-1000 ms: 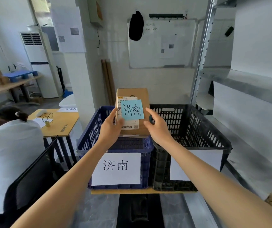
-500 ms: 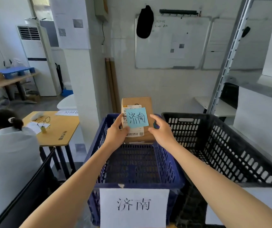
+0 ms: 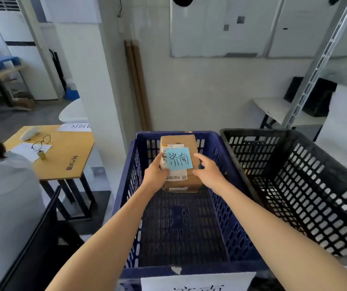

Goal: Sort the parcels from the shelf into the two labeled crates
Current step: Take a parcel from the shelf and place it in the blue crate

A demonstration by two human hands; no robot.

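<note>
A brown cardboard parcel (image 3: 180,141) with a white shipping label and a blue sticky note (image 3: 178,159) reading 济南 sits low inside the blue crate (image 3: 227,208), toward its far end. My left hand (image 3: 155,175) grips the parcel's left side. My right hand (image 3: 207,172) is at its right side, fingers spread, touching or just off it. The blue crate's front bears a white paper label (image 3: 197,282) with the same characters, cut off at the bottom. A black crate (image 3: 307,185) stands to the right, with nothing visible inside.
A person in a white top (image 3: 2,198) sits at the left by a wooden desk (image 3: 67,156) with glasses on it. A black chair back (image 3: 36,244) is near my left arm. A metal shelf upright (image 3: 315,66) rises at the right.
The parcel has gone down from above the blue crate's rim into the crate. My view has moved closer and tilted down. My right hand's fingers have loosened from the parcel's side.
</note>
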